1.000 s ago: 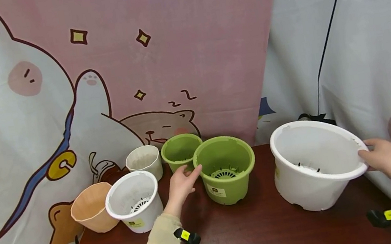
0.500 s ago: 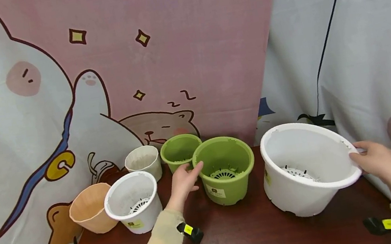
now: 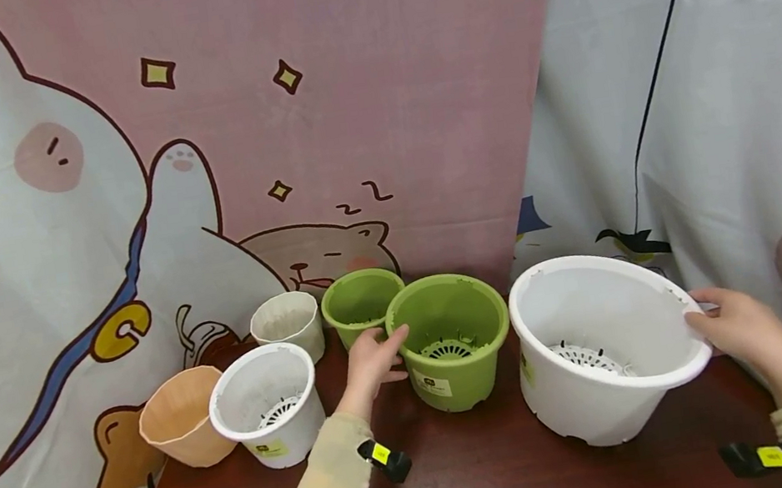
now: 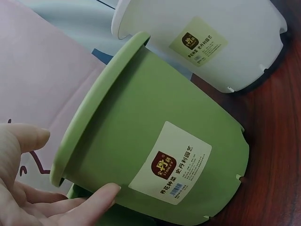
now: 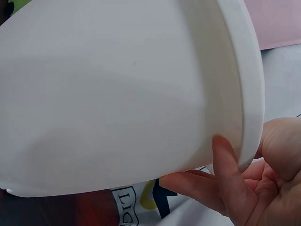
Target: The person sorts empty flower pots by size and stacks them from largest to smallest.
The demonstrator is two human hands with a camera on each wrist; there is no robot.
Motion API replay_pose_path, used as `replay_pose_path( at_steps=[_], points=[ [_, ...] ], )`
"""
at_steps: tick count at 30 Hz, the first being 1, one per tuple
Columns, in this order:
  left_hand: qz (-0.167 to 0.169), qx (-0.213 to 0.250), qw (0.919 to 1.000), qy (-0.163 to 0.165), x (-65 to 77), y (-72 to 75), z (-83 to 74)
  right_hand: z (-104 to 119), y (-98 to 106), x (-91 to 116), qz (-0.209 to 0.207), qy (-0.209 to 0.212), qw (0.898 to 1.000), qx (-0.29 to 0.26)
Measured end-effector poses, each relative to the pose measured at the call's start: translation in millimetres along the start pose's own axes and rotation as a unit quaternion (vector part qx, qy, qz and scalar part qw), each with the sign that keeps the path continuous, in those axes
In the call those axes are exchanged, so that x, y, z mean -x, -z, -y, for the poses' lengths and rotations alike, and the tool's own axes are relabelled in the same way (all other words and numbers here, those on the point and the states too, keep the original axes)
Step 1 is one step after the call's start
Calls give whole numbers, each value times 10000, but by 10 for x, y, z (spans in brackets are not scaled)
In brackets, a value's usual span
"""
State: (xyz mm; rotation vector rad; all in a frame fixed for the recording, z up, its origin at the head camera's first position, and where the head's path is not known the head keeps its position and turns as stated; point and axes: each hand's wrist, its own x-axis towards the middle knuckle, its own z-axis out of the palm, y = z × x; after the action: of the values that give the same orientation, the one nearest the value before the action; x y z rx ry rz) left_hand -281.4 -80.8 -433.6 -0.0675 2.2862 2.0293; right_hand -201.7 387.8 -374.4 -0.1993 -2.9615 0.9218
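My right hand (image 3: 741,327) grips the right rim of a large white flowerpot (image 3: 599,415), thumb inside and fingers under the lip. In the right wrist view its fingers (image 5: 225,174) lie against the white wall. My left hand (image 3: 371,365) is at the left rim of a green flowerpot (image 3: 460,381) with slots in its base. In the left wrist view the thumb stands apart from that rim, while fingertips (image 4: 108,190) lie right by the labelled outer wall. The white pot stands just right of the green one, a narrow gap between them.
Left of my left hand stand a smaller white pot (image 3: 277,448), a peach pot (image 3: 197,448), and a cream pot (image 3: 310,339). A second green pot (image 3: 345,331) is behind. The dark red table (image 3: 511,487) ends at a printed cloth backdrop (image 3: 431,103).
My right hand has brought the large white pot leftward and slightly toward me, closer to the green pot. The left hand has shifted slightly right at the green rim.
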Motion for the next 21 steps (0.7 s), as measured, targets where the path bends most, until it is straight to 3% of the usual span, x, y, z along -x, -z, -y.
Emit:
replay_pose_path(
  at_steps=[8,21],
  points=[
    [106,131,9998,66,-19,-27,-16,-19,-73,-6,-68,171,9998,115],
    [10,-169,9999,3,-71,-52,-62,-2,-113,-23,-44,170,9998,62]
  ],
)
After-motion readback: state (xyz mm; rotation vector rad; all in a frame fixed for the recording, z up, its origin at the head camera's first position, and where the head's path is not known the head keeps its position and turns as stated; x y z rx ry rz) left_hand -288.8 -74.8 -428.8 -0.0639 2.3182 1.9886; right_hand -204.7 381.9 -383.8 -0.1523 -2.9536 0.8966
